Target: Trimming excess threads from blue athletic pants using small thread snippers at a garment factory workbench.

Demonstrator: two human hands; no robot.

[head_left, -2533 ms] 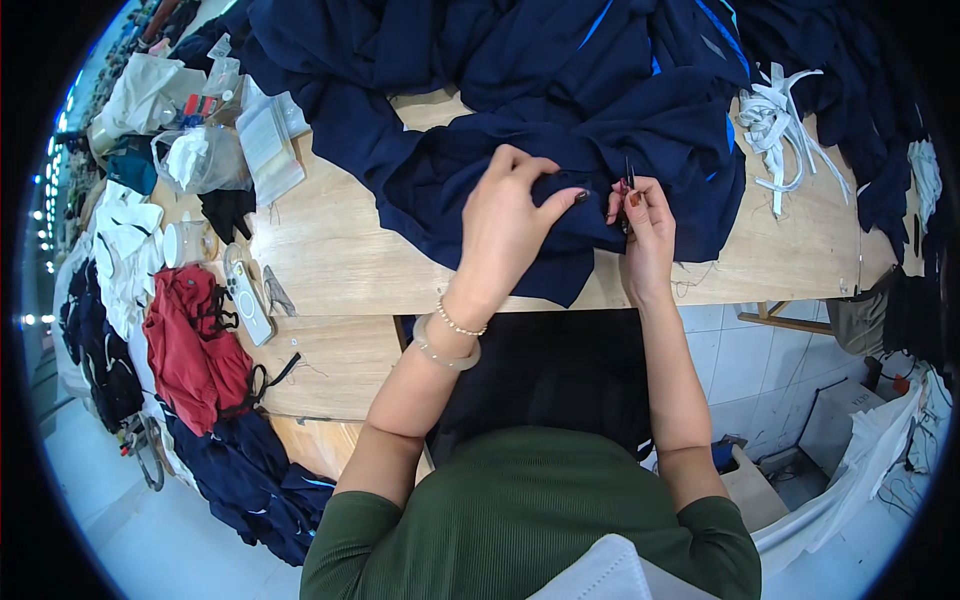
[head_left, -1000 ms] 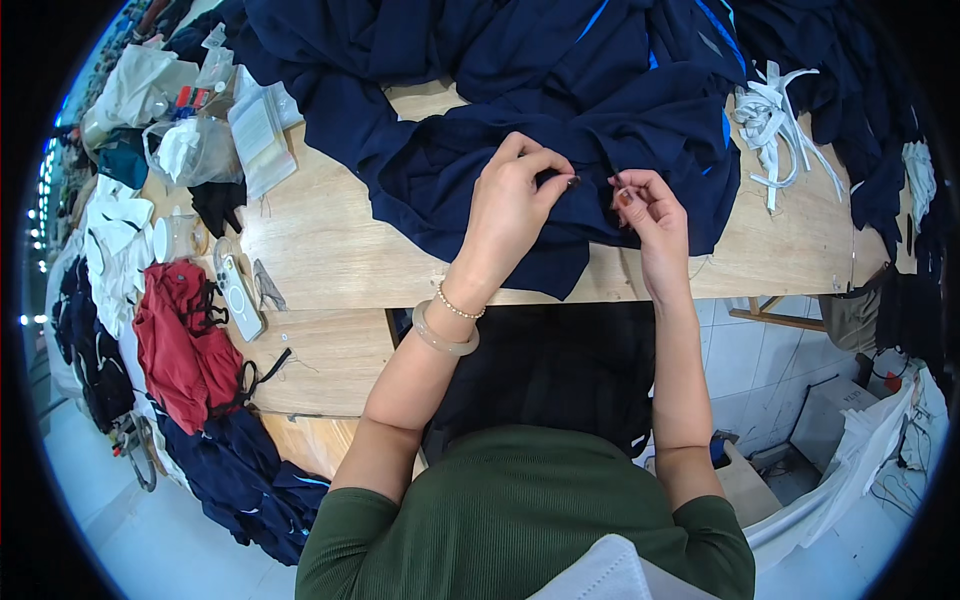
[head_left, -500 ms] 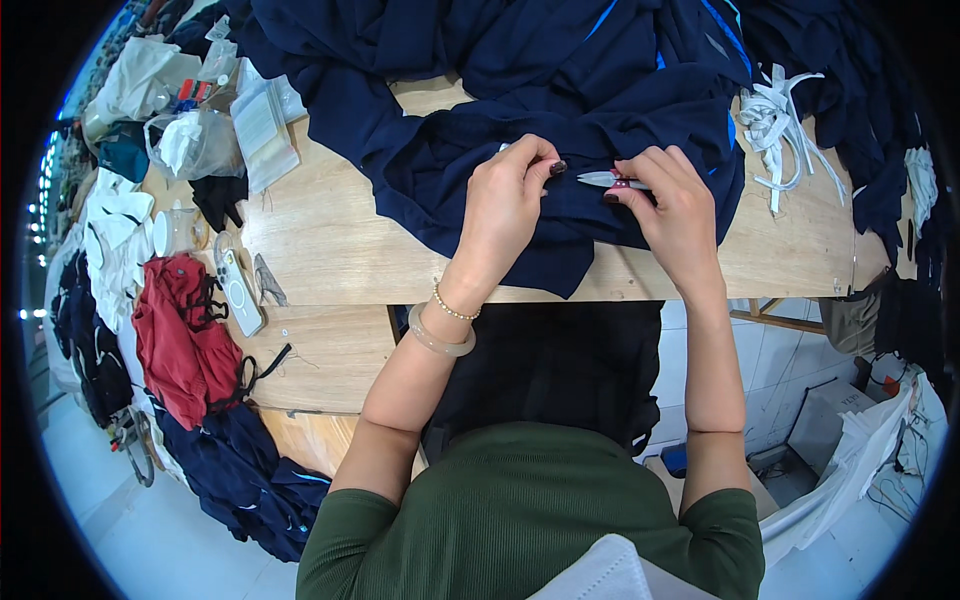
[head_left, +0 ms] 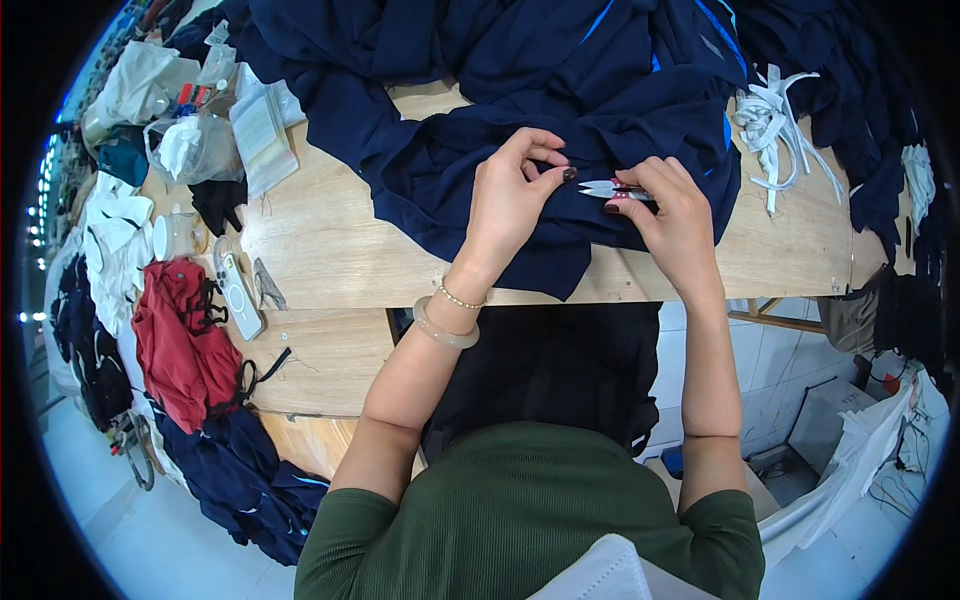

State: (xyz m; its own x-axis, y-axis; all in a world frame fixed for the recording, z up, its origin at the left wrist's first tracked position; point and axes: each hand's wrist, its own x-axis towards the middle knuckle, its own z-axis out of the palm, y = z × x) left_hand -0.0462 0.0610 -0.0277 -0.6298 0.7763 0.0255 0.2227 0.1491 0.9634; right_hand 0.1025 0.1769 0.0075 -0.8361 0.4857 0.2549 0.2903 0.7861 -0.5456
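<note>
Dark navy fabric (head_left: 440, 210) lies bunched across the table in front of me, its near edge hanging close to the table's front. My right hand (head_left: 672, 205) grips small thread snips (head_left: 602, 188) with reddish handles; their silver blades point left and stand slightly apart. Just left of the blade tips, my left hand (head_left: 508, 195) hovers over the fabric. Its thumb and fingertips come together in a loose pinch, and whatever may be between them is too small to make out.
White ribbon-like strips (head_left: 772, 130) lie in a tangle at the right. On the left are a phone (head_left: 240, 297), a clear jar (head_left: 182, 233), plastic bags (head_left: 265, 135) and a red garment (head_left: 183, 340). More navy clothing (head_left: 245, 480) hangs below the table's left side.
The snips' blades have opened from nearly together to visibly apart. My left hand has turned a little, its index finger lifting and its thumb coming into fuller view.
</note>
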